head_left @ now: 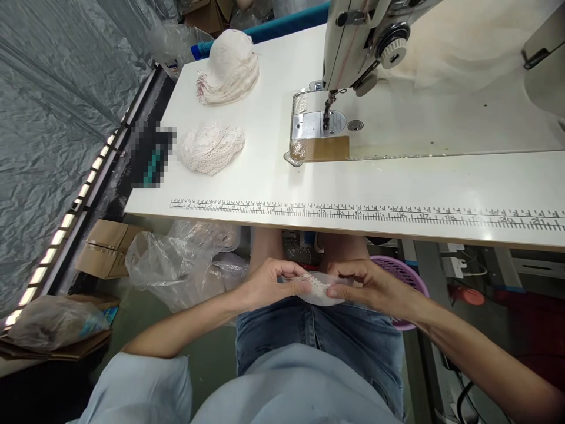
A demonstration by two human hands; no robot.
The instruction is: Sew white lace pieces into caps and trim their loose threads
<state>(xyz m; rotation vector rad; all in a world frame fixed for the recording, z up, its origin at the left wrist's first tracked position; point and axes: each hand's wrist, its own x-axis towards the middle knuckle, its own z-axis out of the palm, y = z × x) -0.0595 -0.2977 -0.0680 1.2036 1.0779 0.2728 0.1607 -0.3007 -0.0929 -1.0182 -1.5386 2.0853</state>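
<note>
A small, sheer white piece of fabric with lace trim (318, 288) is stretched between my hands, just above my lap and in front of the table edge. My left hand (274, 285) pinches its left end between thumb and fingers. At the other end, my right hand (365, 282) grips the fabric the same way, thumb on top. On the table's left part lie a bundle of white lace (212, 148) and, behind it, a stack of cream fabric cups (232, 66). The sewing machine (353, 47) stands beyond my hands, its presser foot over the metal plate.
The white table (265, 182) has a ruler strip (353, 213) along its front edge. Beneath it are a clear plastic bag (176, 271) at left and a purple basket (399, 274) at right. Cardboard boxes (106, 247) stand left of the bag. Pale sheer fabric (468, 47) lies behind the machine.
</note>
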